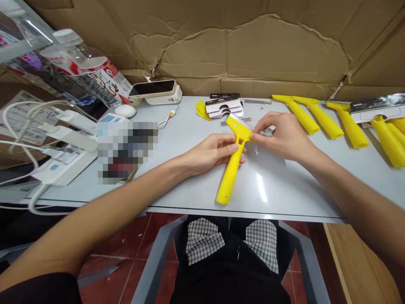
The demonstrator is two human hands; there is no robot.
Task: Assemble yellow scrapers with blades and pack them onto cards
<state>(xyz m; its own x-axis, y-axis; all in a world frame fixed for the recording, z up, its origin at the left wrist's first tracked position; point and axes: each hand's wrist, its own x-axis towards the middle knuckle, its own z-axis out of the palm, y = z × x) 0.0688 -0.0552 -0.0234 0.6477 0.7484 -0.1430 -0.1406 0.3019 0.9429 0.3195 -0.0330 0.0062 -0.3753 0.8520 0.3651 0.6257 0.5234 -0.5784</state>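
A yellow scraper (231,171) with a hollow handle is held over the table, its wide head pointing away from me and its handle end toward me. My left hand (218,153) is closed around the neck, thumb on top. My right hand (281,133) pinches the right corner of the head between thumb and fingers. A screw shows on the left of the head, and a strip of blade lies along its front edge. Small metal screws (268,131) lie behind my right fingers, partly hidden. Loose metal blades (257,101) rest farther back.
Yellow scraper handles (351,124) lie at the right, some under a black-and-white card (378,107). More cards (224,106) and yellow pieces (202,110) sit at the back. A power strip (68,162) with cables, a phone (153,88) and bottles (98,71) occupy the left. Cardboard stands behind.
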